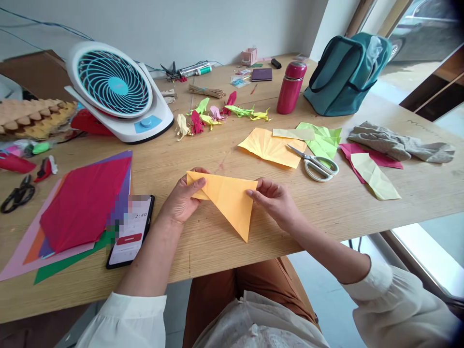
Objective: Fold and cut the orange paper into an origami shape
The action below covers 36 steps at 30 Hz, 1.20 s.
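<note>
Left hand [181, 200]: closed on the left end of the folded sheet [234, 200], thumb on top. Right hand [273, 200]: narrowed to a pinch, thumb and fingertips gripping the sheet's upper right corner. The sheet, orange, spans the gap between the hands over the near part of the table [159, 159], one point directed toward the person; from where I stand I cannot tell whether it touches the wood.

Left of the sheet lies a phone [132, 232], its screen lit; farther left, a stack of coloured papers [89, 203], red uppermost. Beyond the sheet and to its right, white-handled scissors [319, 166] rest with their blade tips over creased orange paper [266, 147]. Well to the right of the sheet, a grey cloth [398, 140] partly covers magenta paper [391, 159]. Beyond the sheet stand several small paper figures [197, 121]; past it to the left, a fan [116, 84]; past it to the right, a red flask [291, 89], then a teal bag [337, 77].
</note>
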Tool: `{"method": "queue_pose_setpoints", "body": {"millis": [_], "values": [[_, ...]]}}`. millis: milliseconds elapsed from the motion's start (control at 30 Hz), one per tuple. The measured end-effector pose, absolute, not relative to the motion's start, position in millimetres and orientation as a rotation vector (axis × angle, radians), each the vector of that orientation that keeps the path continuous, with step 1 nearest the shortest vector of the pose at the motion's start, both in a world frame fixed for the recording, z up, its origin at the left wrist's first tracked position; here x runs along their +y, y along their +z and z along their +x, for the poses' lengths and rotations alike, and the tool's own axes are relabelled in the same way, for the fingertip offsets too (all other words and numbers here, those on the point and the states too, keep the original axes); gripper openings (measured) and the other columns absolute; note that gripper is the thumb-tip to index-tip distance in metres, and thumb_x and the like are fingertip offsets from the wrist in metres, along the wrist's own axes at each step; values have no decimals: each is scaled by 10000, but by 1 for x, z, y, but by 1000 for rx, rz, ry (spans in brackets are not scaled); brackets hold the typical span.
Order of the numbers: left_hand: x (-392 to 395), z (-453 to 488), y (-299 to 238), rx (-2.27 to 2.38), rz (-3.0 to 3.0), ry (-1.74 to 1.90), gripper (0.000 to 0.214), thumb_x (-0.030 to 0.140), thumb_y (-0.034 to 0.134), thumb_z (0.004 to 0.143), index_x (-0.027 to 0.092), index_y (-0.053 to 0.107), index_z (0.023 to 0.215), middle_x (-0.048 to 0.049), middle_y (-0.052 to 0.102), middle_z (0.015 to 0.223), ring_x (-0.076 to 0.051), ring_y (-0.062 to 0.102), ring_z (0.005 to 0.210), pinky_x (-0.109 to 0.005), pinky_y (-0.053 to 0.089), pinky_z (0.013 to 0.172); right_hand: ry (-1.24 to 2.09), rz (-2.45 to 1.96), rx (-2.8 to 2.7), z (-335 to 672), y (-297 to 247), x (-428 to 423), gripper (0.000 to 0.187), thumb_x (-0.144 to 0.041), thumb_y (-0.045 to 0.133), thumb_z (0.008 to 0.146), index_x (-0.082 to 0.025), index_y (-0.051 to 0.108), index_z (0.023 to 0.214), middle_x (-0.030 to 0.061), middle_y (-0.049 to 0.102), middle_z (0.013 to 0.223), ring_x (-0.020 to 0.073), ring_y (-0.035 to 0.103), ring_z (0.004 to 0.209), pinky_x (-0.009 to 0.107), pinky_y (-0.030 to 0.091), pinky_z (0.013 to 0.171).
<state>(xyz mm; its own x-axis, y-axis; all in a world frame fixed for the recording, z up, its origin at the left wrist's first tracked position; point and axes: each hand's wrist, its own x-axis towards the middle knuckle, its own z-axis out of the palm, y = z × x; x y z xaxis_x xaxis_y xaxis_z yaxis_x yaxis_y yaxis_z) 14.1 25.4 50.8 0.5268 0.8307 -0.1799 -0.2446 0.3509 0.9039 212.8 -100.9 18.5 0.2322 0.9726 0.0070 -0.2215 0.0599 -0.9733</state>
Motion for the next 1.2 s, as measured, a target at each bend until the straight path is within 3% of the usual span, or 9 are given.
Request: {"method": "queue_pose_setpoints", "body": {"millis": [200, 467, 667, 767, 900, 1000, 1200], "values": [[19, 13, 40, 666, 872, 796, 377, 335, 981, 538, 217, 766, 824, 19, 733, 825, -116, 668, 737, -185, 544, 612, 1136, -1152, -824, 210, 24, -100, 452, -563, 836, 735, -210, 556, 695, -19, 568, 702, 127, 512, 668, 262, 424, 602], [10, 20, 32, 765, 853, 804, 319, 305, 948, 605, 205, 774, 853, -22, 792, 920, -204, 736, 876, -246, 594, 688, 1158, -1129, -744, 212, 29, -101, 377, -499, 818, 790, -205, 592, 717, -24, 577, 711, 113, 519, 662, 248, 434, 604], [10, 23, 31, 862, 865, 896, 331, 298, 928, 632, 193, 762, 898, -51, 801, 1003, -224, 747, 918, -276, 611, 710, 1287, -1074, -796, 212, 30, -101, 354, -515, 826, 780, -233, 680, 936, 20, 716, 922, 166, 664, 836, 311, 541, 805], [10, 24, 32, 889, 859, 939, 359, 311, 926, 628, 197, 757, 925, -54, 795, 1047, -223, 745, 916, -258, 594, 666, 1367, -1107, -845, 211, 27, -102, 381, -544, 818, 778, -226, 685, 942, 27, 729, 914, 174, 674, 816, 316, 545, 778], [16, 17, 35, 916, 894, 938, 349, 335, 941, 591, 198, 749, 849, -28, 787, 920, -180, 722, 806, -229, 566, 624, 1300, -1257, -865, 214, 24, -104, 438, -622, 756, 804, -197, 650, 785, 11, 666, 735, 138, 582, 633, 266, 441, 569], [24, 6, 40, 931, 1025, 932, 325, 369, 942, 596, 196, 748, 792, -8, 756, 802, -137, 681, 714, -201, 534, 601, 1264, -1301, -895, 217, 26, -105, 477, -662, 719, 815, -195, 627, 775, 10, 634, 711, 133, 540, 608, 260, 388, 527], [29, -7, 48, 908, 1483, 696, 303, 419, 865, 745, 187, 797, 927, -39, 752, 793, -148, 684, 760, -239, 551, 720, 1056, -1443, -1146, 225, 27, -107, 466, -622, 603, 922, -195, 587, 735, -21, 483, 631, 108, 385, 563, 263, 253, 486]]}}
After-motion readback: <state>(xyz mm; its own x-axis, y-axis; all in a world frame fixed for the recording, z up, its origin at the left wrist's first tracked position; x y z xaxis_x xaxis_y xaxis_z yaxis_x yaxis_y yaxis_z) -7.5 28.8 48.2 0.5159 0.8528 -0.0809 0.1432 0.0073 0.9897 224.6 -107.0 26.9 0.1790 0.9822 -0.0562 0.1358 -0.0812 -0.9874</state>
